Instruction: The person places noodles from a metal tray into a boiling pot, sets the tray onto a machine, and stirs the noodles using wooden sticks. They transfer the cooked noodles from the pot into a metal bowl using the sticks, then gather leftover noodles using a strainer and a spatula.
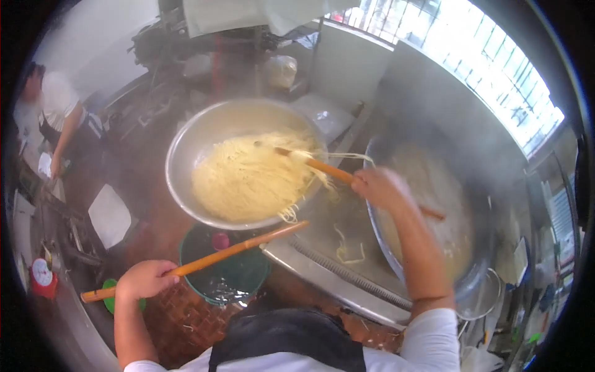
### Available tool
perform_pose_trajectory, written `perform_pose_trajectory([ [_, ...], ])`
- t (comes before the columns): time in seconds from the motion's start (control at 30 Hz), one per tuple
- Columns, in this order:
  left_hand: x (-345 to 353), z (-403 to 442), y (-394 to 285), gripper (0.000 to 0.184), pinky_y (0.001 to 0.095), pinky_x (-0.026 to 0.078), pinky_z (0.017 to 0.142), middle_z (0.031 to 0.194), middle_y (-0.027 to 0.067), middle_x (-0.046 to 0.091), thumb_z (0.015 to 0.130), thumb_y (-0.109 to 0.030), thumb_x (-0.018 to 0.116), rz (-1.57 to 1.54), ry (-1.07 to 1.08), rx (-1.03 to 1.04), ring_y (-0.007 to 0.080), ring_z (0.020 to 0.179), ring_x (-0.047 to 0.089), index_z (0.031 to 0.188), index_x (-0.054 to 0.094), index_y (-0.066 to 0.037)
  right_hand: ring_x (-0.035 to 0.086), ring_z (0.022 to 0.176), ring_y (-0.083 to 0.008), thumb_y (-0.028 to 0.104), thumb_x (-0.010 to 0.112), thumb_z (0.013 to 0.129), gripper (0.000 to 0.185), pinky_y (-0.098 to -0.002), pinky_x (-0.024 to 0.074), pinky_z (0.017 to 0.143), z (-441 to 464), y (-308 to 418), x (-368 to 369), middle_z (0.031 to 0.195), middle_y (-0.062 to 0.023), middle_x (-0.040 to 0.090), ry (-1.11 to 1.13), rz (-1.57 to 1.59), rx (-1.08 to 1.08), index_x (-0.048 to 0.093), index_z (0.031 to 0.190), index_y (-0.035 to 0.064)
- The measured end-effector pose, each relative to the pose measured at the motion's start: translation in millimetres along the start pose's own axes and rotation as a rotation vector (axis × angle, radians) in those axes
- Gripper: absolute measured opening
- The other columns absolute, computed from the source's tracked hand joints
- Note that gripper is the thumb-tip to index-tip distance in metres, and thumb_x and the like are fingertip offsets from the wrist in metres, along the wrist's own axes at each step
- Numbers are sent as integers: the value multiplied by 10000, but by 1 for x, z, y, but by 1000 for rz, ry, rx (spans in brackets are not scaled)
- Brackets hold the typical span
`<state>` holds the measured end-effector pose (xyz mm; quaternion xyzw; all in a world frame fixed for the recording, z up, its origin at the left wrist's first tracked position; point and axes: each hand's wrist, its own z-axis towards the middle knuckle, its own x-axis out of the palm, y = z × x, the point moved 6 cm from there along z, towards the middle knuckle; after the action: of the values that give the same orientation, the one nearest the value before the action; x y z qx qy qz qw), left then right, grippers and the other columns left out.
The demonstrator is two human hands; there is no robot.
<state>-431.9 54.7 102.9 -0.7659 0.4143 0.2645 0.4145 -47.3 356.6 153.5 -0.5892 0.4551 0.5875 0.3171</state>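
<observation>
My left hand (147, 279) is closed around a long wooden stick (238, 249), whose far tip points to the right just below a large metal bowl (185, 146). Pale yellow noodles (248, 180) are heaped in that bowl, with a few strands over its right rim. With its fingers wrapped round it, my right hand (381, 186) grips a second wooden stick (330, 168). That stick's far end lies among the noodles, and its near end sticks out past my wrist over a big pot (427, 192) of cloudy liquid. Steam blurs the pot's far side.
Below the bowl stands a green tub (201, 285) with water and a pink item (220, 240). Loose noodle strands (350, 251) lie on the metal stove top (328, 214). Another person (59, 108) is at the far left, above a red scale (43, 276).
</observation>
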Motion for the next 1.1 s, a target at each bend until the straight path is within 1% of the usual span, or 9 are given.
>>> perform_pose_trajectory([
  [0.2,-5,16,-23,322,407,477,750,896,168,649,817,-312,610,32,0,101,346,866,618,1006,645,-54,629,795,-300,297,573,807,271,-414,491,731,-33,56,-107,865,-132,662,101,-403,45,686,916,76],
  [0.3,-9,11,-21,343,409,475,762,920,169,649,805,-309,621,8,-22,91,347,882,616,1021,642,-44,642,711,-285,285,587,790,286,-405,504,685,-65,15,-132,790,-136,667,83,-277,-58,702,924,60],
  [0.43,-23,12,-23,343,394,474,757,909,164,648,784,-288,639,-17,4,85,325,870,621,1011,639,-30,573,612,-218,281,691,743,334,-351,461,617,-145,-74,-144,703,-93,617,14,-84,80,677,956,24],
  [0.57,-27,42,-29,325,371,472,730,845,132,634,769,-253,653,-34,35,148,261,810,614,982,633,-9,514,567,-49,222,708,777,254,-218,400,487,-261,-146,-71,689,41,576,-103,658,641,667,978,73],
  [0.63,-23,67,-38,308,346,468,685,799,98,615,773,-245,658,-56,84,244,209,756,592,964,629,-6,484,547,-40,228,706,783,231,-197,387,469,-303,-149,7,668,59,550,-242,894,853,650,967,100],
  [0.7,-5,102,-58,285,304,461,616,757,55,591,790,-245,660,-75,158,404,145,691,557,954,625,-15,454,520,-33,225,696,798,196,-193,376,445,-324,-121,82,641,70,514,-334,1111,802,626,937,105],
  [0.87,86,147,-148,262,182,364,460,686,-38,509,878,-270,618,-418,616,381,32,552,445,1047,577,-73,420,437,-47,184,653,860,151,-209,352,384,-355,-70,163,591,47,461,-608,1500,913,540,875,85],
  [0.97,146,135,-204,246,203,353,422,645,-33,482,898,-248,591,-535,640,428,52,484,425,1055,564,-60,431,431,-57,174,652,857,157,-219,366,376,-369,-67,159,591,43,463,-712,1466,894,532,889,79],
  [1.1,206,114,-188,251,207,354,405,621,-10,490,928,-247,523,-813,555,341,69,447,431,1074,551,-45,438,449,-51,169,660,848,156,-212,367,397,-397,-81,143,617,42,478,-605,1300,903,533,853,79],
])
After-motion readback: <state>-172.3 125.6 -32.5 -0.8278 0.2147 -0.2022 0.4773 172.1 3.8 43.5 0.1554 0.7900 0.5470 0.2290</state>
